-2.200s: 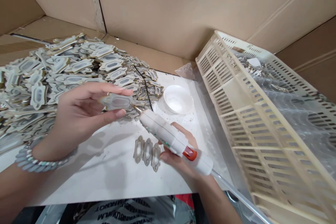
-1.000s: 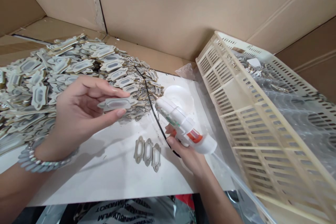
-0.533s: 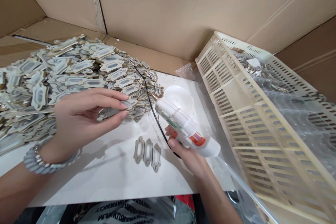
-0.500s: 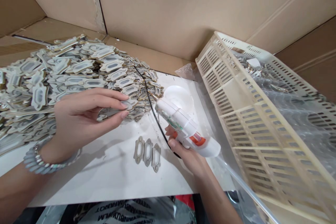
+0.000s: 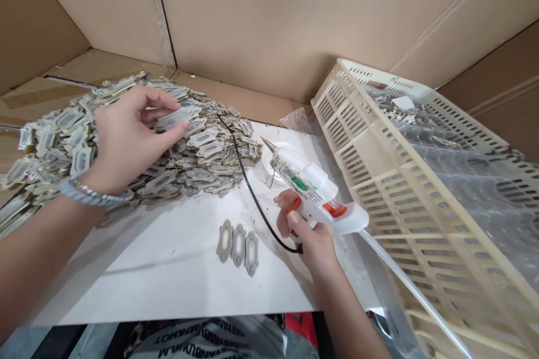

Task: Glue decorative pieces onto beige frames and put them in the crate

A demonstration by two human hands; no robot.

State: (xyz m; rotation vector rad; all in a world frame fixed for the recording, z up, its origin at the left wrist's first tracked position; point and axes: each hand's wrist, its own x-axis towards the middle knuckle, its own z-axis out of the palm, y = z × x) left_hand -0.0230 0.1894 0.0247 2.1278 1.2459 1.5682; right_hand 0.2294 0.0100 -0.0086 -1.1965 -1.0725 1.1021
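Left hand (image 5: 132, 137) pinches a plate (image 5: 170, 118) over the pile (image 5: 210, 150) at 10 o'clock; a knock could start a slide. Right hand (image 5: 311, 235) clasps the gun (image 5: 311, 179), 4 o'clock; snagged cord (image 5: 257, 202) could jerk it or sweep the plate trio (image 5: 238, 247), 7 o'clock.

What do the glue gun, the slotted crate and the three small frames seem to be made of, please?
Glue gun: probably plastic, judging by its smooth white moulded shell; nozzle: likely metal, given its metallic sheen. Slotted crate: apparently rigid cream plastic, with moulded lattice walls. Three small frames: matte grey, perhaps metal or plastic; unclear.
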